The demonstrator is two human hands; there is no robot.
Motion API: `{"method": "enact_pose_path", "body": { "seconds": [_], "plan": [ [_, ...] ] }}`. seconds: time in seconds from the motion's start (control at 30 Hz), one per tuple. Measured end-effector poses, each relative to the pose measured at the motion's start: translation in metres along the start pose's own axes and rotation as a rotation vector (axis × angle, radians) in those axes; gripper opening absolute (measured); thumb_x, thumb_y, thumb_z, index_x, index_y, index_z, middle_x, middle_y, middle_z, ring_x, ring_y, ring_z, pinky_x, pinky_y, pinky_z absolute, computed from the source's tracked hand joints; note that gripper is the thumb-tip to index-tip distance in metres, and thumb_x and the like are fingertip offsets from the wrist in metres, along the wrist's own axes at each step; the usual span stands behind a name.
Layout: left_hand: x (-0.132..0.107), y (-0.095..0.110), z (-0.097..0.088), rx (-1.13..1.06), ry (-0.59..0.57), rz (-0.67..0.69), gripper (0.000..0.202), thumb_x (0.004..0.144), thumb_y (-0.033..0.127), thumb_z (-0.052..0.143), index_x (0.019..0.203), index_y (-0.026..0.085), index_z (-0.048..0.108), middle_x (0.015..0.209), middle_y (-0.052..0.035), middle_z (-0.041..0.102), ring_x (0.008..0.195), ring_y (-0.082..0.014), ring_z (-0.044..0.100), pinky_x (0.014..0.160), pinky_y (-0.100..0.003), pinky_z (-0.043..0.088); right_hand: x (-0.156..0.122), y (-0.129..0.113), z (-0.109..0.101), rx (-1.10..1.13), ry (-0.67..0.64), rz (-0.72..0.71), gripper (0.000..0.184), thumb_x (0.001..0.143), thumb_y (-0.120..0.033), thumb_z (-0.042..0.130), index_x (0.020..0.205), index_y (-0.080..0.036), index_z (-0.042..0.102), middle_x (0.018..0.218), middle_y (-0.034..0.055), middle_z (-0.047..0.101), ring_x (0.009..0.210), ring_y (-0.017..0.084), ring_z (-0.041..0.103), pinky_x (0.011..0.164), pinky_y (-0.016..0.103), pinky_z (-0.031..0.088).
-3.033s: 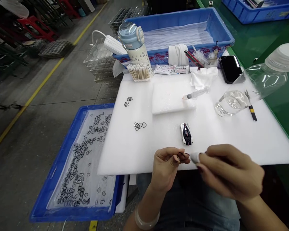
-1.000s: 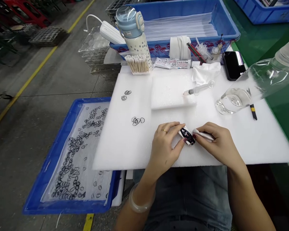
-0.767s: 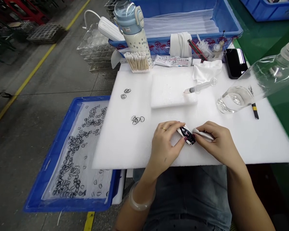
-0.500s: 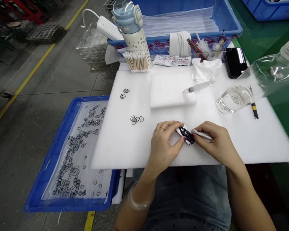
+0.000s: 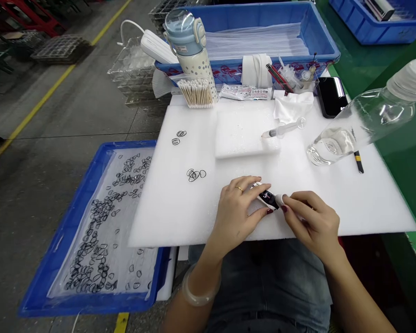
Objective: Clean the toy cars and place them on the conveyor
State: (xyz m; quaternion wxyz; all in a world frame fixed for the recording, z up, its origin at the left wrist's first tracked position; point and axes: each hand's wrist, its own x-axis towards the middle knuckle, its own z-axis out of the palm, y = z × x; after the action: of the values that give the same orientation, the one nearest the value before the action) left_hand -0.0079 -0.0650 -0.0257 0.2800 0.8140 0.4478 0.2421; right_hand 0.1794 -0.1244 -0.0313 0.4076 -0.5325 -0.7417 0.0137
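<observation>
My left hand (image 5: pixel 236 210) is closed around a small, elongated part with a glossy black face and white edges (image 5: pixel 268 198), held low over the white foam sheet (image 5: pixel 180 210). Its fingers lie over the far end and the thumb presses the near edge. Pinched between the thumb and fingers of my right hand (image 5: pixel 314 222) is a small white cloth (image 5: pixel 279 200), touching the right end of the black face. What exactly the part is, I cannot make out. Thin black rings (image 5: pixel 196 175) lie on the foam to the left, with a few more behind them.
A foam block (image 5: pixel 246 138) carries a syringe (image 5: pixel 282 129). At the right leans a clear bottle of liquid (image 5: pixel 336 138), near a phone (image 5: pixel 332 97). Cotton swabs (image 5: pixel 196 95) and a tumbler (image 5: pixel 190 55) stand behind. Lower left, a blue tray (image 5: pixel 90 159) holds many black rings.
My right hand has turned, and the cloth now sits bunched at its fingertips against the part. My left fingers reach further over the part. The whole view has shifted slightly.
</observation>
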Motion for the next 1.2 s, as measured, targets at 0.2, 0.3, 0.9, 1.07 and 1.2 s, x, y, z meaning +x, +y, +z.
{"method": "enact_pose_path", "body": {
  "seconds": [0.2,0.3,0.9,1.07,1.2],
  "plan": [
    [-0.001,0.002,0.002,-0.018,0.017,-0.014,0.032,0.092,0.02,0.065,0.122,0.03,0.066,0.133,-0.0005,0.063,0.127,-0.024,0.051,0.106,-0.046,0.042,0.001,0.002,0.004,0.002,-0.069,0.021,0.021,0.092,-0.008,0.062,0.11,-0.017,0.065,0.092,0.0039,0.06,0.061,0.008,0.053,0.053,0.023,0.045],
    [0.001,0.005,0.001,-0.039,0.023,-0.047,0.03,0.089,0.019,0.068,0.117,0.03,0.068,0.129,0.0007,0.065,0.124,-0.0236,0.053,0.105,-0.045,0.043,0.002,0.002,0.003,0.056,-0.079,0.063,0.019,0.092,-0.008,0.061,0.108,-0.017,0.067,0.092,0.0041,0.06,0.063,0.007,0.054,0.05,0.02,0.043],
    [0.003,0.002,-0.006,-0.084,-0.084,-0.064,0.036,0.088,0.016,0.067,0.121,0.031,0.065,0.132,-0.001,0.062,0.128,-0.0256,0.05,0.108,-0.049,0.04,-0.002,0.002,0.0,-0.04,0.009,-0.045,0.018,0.09,-0.012,0.064,0.103,-0.022,0.069,0.092,0.0053,0.065,0.065,0.012,0.062,0.054,0.025,0.05],
    [0.002,0.001,-0.004,-0.069,-0.067,-0.063,0.038,0.087,0.012,0.067,0.121,0.029,0.065,0.13,-0.0012,0.063,0.126,-0.0251,0.051,0.108,-0.048,0.04,-0.006,0.001,0.004,-0.156,-0.048,-0.11,0.013,0.089,-0.011,0.064,0.1,-0.018,0.066,0.092,0.006,0.066,0.063,0.01,0.059,0.056,0.024,0.048],
    [0.001,0.0,-0.003,-0.074,-0.054,-0.056,0.036,0.088,0.014,0.067,0.12,0.029,0.066,0.128,-0.0013,0.063,0.125,-0.0253,0.052,0.108,-0.049,0.041,-0.004,-0.001,0.007,-0.216,0.045,-0.034,0.014,0.088,-0.01,0.066,0.099,-0.018,0.066,0.088,0.0028,0.062,0.051,0.005,0.047,0.049,0.022,0.04]
  ]
}}
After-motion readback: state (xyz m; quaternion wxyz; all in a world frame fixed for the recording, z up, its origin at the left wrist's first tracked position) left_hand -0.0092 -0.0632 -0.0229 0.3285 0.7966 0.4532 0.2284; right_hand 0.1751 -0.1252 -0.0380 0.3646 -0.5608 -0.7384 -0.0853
